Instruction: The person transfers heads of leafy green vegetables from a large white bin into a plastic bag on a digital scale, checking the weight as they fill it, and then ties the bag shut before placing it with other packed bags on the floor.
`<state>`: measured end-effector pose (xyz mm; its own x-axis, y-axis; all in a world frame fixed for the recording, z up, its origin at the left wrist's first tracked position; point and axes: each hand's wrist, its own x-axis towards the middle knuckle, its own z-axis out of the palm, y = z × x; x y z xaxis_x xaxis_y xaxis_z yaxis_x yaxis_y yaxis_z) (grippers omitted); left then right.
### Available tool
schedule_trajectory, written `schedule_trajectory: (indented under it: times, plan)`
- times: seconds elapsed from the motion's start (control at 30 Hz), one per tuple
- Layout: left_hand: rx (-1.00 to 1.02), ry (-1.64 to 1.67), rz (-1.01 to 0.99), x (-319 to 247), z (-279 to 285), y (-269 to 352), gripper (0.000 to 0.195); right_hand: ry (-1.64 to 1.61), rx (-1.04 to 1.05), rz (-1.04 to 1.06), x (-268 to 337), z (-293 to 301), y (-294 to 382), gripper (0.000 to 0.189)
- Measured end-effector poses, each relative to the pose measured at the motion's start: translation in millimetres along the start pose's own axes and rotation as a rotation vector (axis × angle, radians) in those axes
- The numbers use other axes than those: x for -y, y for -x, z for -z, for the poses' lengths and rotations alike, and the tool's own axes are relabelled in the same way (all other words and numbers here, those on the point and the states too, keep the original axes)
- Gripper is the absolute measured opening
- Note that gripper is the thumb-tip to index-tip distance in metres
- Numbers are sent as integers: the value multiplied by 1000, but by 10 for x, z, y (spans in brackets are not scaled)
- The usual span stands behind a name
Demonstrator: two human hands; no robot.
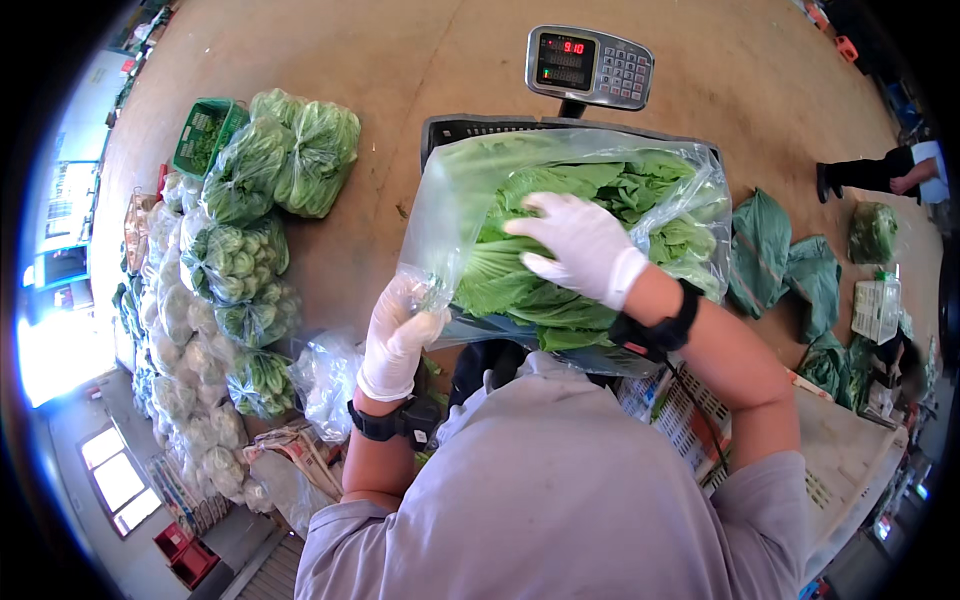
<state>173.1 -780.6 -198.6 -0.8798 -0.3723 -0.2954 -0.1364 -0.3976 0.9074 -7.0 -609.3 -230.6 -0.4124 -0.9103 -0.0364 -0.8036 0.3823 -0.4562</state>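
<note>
A large clear plastic bag (442, 202) full of leafy green lettuce (555, 300) lies over a black plastic crate (480, 131) in front of me. My left hand (397, 337), in a white glove, is closed on the gathered edge of the bag at its left. My right hand (574, 244), gloved too, lies over the leaves with its fingers spread and seems to hold nothing. Just beyond the crate stands a digital scale's display and keypad (590, 67), its red figures lit.
Bagged greens (315, 157) and a green basket (210, 135) stand at the left, above many piled bags (187, 352). Green sacks (760, 251) lie right of the crate. Farther right are a white basket (874, 311) and a person (885, 171). A tabletop (840, 457) is at lower right.
</note>
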Motion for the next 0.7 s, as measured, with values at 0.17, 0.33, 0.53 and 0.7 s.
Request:
schedule_trajectory:
  times: [0.17, 0.33, 0.53, 0.7]
  plan:
    - [93, -164, 22, 16, -29, -44, 16, 131, 168, 38, 375, -510, -350, 61]
    - [71, 44, -64, 121, -146, -160, 20, 2, 154, 170, 359, -766, 157, 60]
    - [196, -54, -65, 38, -31, -192, 28, 131, 182, 489, 260, -615, -201, 61]
    - [352, -72, -130, 51, -38, -325, 26, -180, 229, 261, 221, -1178, -170, 59]
